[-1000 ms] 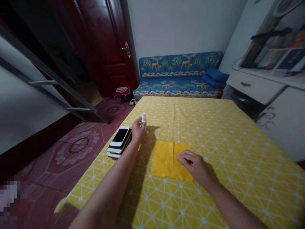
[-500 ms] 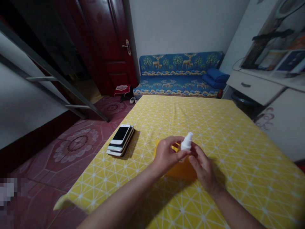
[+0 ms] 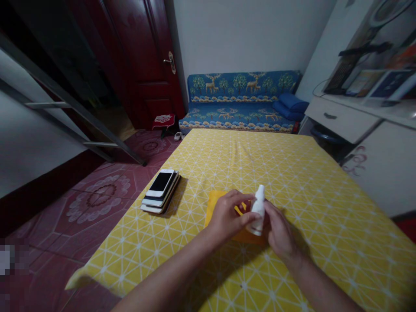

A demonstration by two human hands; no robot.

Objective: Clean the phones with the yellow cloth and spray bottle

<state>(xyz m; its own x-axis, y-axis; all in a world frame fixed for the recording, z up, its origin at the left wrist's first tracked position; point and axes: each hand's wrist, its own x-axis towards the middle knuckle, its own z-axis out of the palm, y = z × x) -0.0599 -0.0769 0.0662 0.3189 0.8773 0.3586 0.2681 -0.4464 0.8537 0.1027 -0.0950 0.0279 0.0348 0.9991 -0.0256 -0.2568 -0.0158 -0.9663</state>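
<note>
A small white spray bottle [image 3: 258, 214] with a narrow top stands nearly upright between my two hands, tilted a little to the right. My left hand [image 3: 227, 214] grips it from the left, with thumb and fingers curled against its side. From the right, my right hand [image 3: 281, 232] closes on the same bottle, its fingers partly hidden behind it. Under my hands lies a flat orange-yellow piece [image 3: 212, 203], mostly covered; I cannot tell what it is made of.
The table has a yellow patterned cloth [image 3: 260, 160]. Stacked phones [image 3: 160, 190] lie near its left edge. Beyond are a blue sofa [image 3: 230, 110], a red stool [image 3: 164, 121] and a dark red door [image 3: 146, 56]. A white cabinet [image 3: 373, 164] stands right; a ladder [image 3: 74, 115] leans left.
The bottle's white body now shows down to its base, where my fingers covered it before. It has turned more upright. The view has shifted slightly.
</note>
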